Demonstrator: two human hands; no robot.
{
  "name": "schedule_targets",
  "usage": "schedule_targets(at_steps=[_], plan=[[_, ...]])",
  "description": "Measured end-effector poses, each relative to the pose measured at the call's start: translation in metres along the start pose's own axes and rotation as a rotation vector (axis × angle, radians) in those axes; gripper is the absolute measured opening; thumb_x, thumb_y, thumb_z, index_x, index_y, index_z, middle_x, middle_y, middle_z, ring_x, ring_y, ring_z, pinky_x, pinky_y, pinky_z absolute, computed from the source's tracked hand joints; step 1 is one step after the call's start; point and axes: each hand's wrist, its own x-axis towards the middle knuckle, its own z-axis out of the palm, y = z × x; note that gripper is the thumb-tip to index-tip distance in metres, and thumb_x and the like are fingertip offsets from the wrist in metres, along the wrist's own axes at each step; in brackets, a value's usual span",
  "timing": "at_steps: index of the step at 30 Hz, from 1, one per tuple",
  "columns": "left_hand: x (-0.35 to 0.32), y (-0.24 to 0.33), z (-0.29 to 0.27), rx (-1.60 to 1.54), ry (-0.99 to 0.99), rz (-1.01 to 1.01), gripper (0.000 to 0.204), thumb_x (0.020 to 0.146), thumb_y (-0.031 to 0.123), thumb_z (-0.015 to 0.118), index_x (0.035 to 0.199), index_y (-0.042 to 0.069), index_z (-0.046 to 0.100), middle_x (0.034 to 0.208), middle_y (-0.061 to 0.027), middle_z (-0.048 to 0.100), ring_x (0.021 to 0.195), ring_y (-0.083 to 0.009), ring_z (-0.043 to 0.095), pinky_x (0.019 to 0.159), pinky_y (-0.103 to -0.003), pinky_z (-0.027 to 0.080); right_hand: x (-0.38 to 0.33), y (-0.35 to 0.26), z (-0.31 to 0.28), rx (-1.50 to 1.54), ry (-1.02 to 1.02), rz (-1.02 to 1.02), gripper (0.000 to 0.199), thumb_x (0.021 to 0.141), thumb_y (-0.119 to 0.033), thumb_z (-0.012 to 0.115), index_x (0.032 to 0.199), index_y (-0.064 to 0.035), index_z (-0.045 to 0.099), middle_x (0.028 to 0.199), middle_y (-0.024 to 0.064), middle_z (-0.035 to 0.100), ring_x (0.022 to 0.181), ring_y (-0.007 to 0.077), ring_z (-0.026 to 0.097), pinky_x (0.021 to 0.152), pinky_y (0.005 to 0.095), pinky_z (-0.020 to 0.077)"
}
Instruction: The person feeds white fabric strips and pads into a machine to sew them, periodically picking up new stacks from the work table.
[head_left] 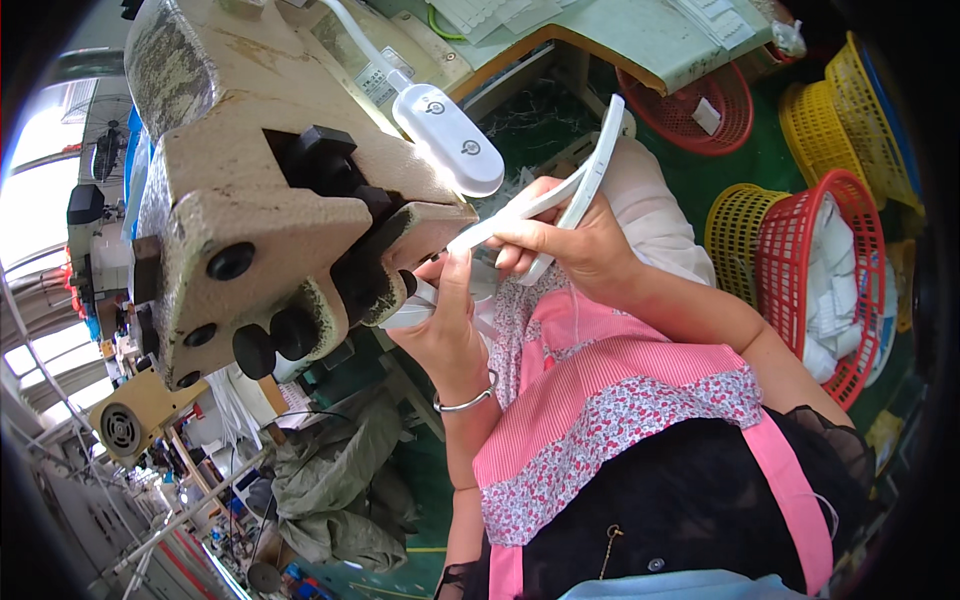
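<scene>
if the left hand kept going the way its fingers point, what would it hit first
Most likely the beige sewing machine head: the left hand points up toward its underside, fingertips at the white strip held by the right hand. Depth is unclear.

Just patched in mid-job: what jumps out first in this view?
A big beige sewing machine head fills the upper left, a white clip lamp lying against it. Both hands meet beneath it: the left hand at the needle area, the right hand gripping a white strip. Red and yellow baskets stand at the right.
</scene>
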Motion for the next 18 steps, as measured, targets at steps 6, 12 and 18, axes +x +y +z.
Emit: schedule_targets(at_steps=[6, 12, 18], plan=[[0.003, 0.001, -0.003, -0.004, -0.017, -0.01, 0.006, 0.087, 0.0, 0.069, 0.09, -0.004, 0.065, 0.075, -0.0091, 0.067, 0.046, -0.0023, 0.041, 0.041, -0.018, 0.025, 0.015, -0.018, -0.002, -0.063, -0.096, 0.028, 0.011, 0.088, -0.004, 0.068, 0.095, 0.0046, 0.067, 0.085, 0.0119, 0.071, 0.072, 0.0137, 0.069, 0.064, 0.0234, 0.0557], [-0.002, 0.005, -0.002, -0.008, 0.044, 0.034, 0.006, 0.085, -0.001, 0.069, 0.088, -0.004, 0.065, 0.07, -0.005, 0.061, 0.045, -0.0017, 0.037, 0.042, -0.018, 0.024, 0.022, -0.028, 0.001, -0.107, -0.166, 0.08, 0.013, 0.087, -0.004, 0.068, 0.096, 0.0053, 0.068, 0.085, 0.0117, 0.07, 0.068, 0.0116, 0.067, 0.062, 0.0227, 0.0543], [-0.004, 0.005, -0.016, -0.096, 0.125, 0.003, 0.008, 0.087, 0.003, 0.068, 0.086, -0.004, 0.063, 0.065, -0.0014, 0.054, 0.044, -0.0013, 0.033, 0.042, -0.018, 0.023, 0.022, -0.03, 0.004, -0.077, -0.159, 0.126, 0.014, 0.088, -0.006, 0.069, 0.095, 0.0056, 0.067, 0.087, 0.013, 0.071, 0.069, 0.0121, 0.068, 0.061, 0.0229, 0.055]])
